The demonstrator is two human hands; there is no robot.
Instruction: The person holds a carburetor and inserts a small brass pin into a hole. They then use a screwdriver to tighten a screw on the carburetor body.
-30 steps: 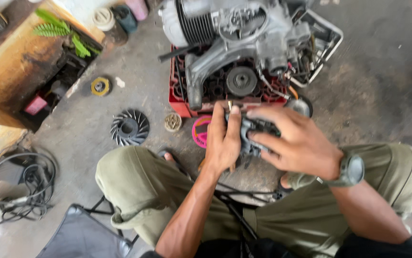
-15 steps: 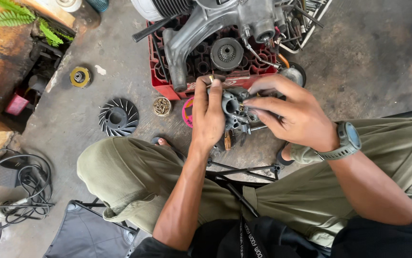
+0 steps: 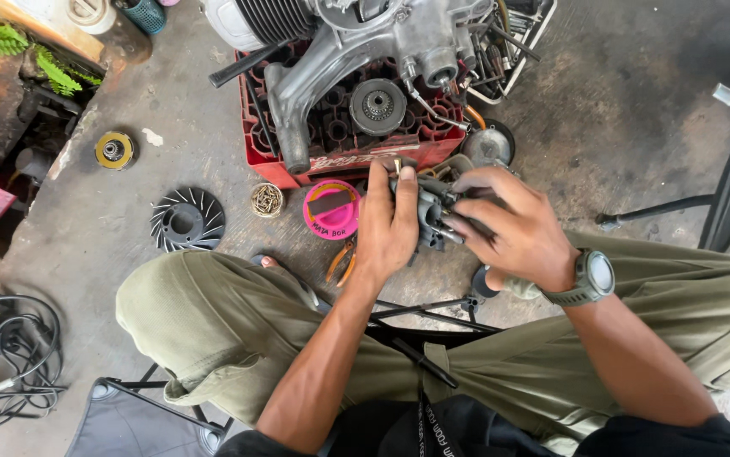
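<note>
Sitting on a red crate, the big grey engine serves as the landmark; everything else lies on the concrete floor on the near side of it. Since a second ago the view has tilted down and closer, while both hands have stayed clamped on the same small metal carburettor-like part, so the work on it looks still in progress. Just near of the crate, the left hand cups the part flat-fingered and the right hand pinches it from the other side; both grips are pressed around it. Its long axis seems to run toward the engine, though fingers hide most of it. Left of the hands lie a finned fan wheel, a pink lid and orange-handled pliers.
</note>
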